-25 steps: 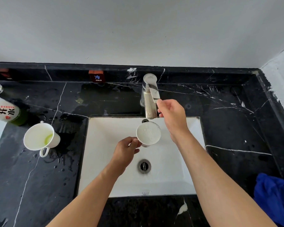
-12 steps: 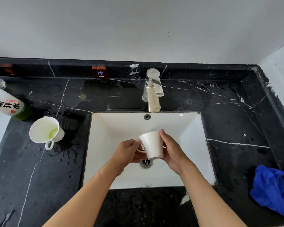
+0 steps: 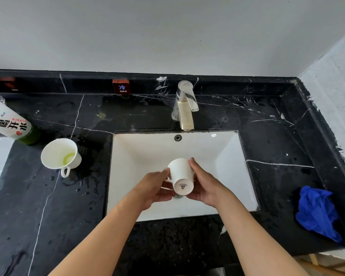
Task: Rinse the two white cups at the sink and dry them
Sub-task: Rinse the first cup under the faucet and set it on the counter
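Two white cups counted: one upturned cup (image 3: 181,177) clasped over the sink (image 3: 223,156) between left hand (image 3: 153,189) and right hand (image 3: 205,186), fingers wrapped around its sides; one second cup (image 3: 60,154) left standing on the counter (image 3: 277,140).

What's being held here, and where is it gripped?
A white cup, tipped over the sink. Left hand at the handle side, right hand on the opposite wall.

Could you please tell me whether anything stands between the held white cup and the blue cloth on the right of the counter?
Nothing visible does. The white ceramic cup is held tipped over the white basin by both hands, and only bare black marble counter lies between the basin and the crumpled blue cloth.
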